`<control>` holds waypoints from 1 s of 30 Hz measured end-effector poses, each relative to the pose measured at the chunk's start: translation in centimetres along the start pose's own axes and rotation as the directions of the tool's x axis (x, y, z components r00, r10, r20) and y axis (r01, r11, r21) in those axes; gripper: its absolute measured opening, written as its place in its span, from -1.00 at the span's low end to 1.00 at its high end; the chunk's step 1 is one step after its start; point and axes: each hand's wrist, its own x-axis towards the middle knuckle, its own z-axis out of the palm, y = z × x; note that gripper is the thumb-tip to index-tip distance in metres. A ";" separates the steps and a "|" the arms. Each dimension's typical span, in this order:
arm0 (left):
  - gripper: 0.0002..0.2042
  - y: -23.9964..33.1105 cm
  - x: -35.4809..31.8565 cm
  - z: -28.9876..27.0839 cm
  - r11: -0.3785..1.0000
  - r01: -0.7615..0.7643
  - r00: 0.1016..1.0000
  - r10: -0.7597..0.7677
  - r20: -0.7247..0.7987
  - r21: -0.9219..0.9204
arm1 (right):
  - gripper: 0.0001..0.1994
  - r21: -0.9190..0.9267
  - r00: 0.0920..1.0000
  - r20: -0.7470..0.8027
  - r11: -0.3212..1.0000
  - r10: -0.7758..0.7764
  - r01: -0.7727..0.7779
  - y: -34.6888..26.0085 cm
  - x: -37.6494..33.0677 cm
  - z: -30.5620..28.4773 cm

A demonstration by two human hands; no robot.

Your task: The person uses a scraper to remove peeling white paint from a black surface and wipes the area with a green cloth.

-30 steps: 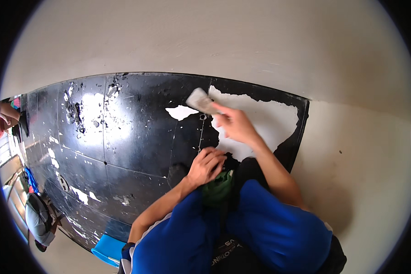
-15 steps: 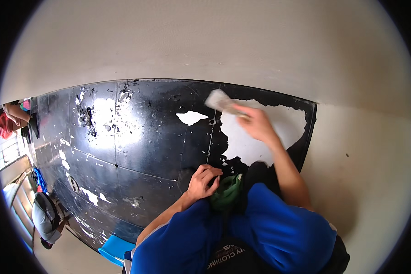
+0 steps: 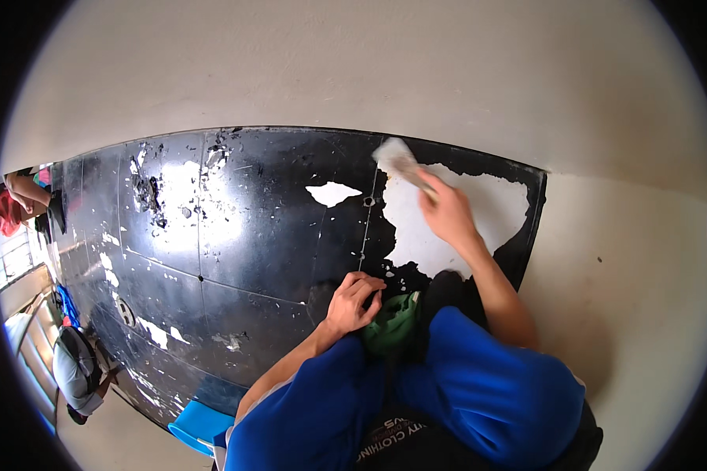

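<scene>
glare whitens part of the fisheye-bowed black panel.

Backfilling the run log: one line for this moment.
right hand: gripping scraper-like tool over upper left of white patch | left hand: curled beside green item, grip unclear | around: black surface, smaller white patches
</scene>
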 end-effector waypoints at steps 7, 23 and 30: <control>-0.73 -0.2 0.5 0.1 0.998 -0.068 0.997 0.068 0.046 -0.001 | -0.55 0.162 0.909 0.184 0.923 -0.375 0.348 -8.3 0.7 6.6; -0.68 -0.6 2.4 -0.4 0.997 -0.038 0.999 0.038 0.010 0.066 | -0.27 0.300 0.969 0.248 0.952 -0.016 -0.060 -4.2 -7.4 -5.3; -0.38 0.1 11.4 -0.6 1.000 0.001 0.990 -0.003 -0.139 -0.016 | -0.28 0.246 0.991 0.089 0.966 -0.100 0.075 -5.6 -8.1 -1.3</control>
